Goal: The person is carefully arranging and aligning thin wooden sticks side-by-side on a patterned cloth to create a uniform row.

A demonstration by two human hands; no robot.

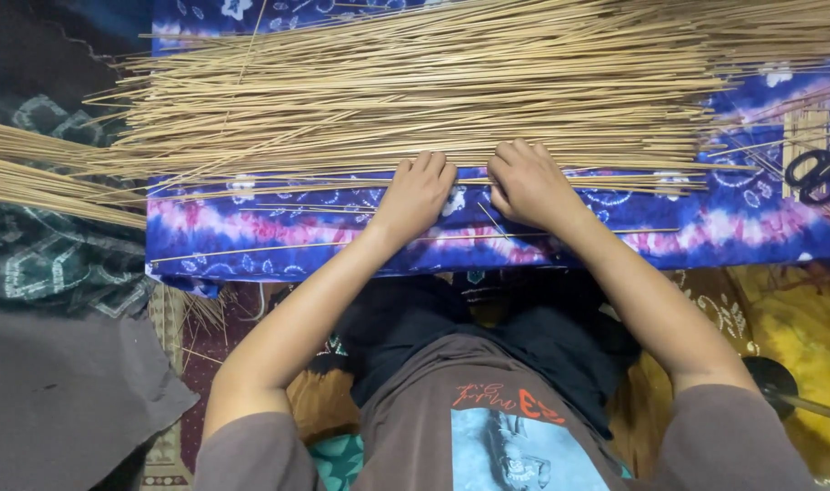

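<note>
Biggest thing here is the blue, purple and pink tie-dye cloth point(560, 232) spread out flat under both hands, running well out to either side of them. On top of it, just past the fingertips, sits a huge heap of thin tan sticks point(415, 86) lying mostly sideways, and it stretches way wider than both hands together. A second bundle of sticks point(33, 177) pokes in from far off to the left of the left hand, resting on a dark green patterned cloth point(42, 264). Nearer the body than the hands, a few loose sticks point(279, 245) lie scattered on the tie-dye, including one long one that runs under both wrists. Well off to the right of the right hand there's a pair of black-handled scissors point(820, 173) lying on a small bunch of sticks. The left hand point(415, 195) is palm down with the fingers curled, tips pressing into the near edge of the heap; can't really tell if it's actually pinching any sticks or just resting on them. The right hand point(529, 182) is just beside it, almost touching, also palm down with the fingers bent over the edge of the pile, and again I can't tell whether anything is gripped underneath.
</note>
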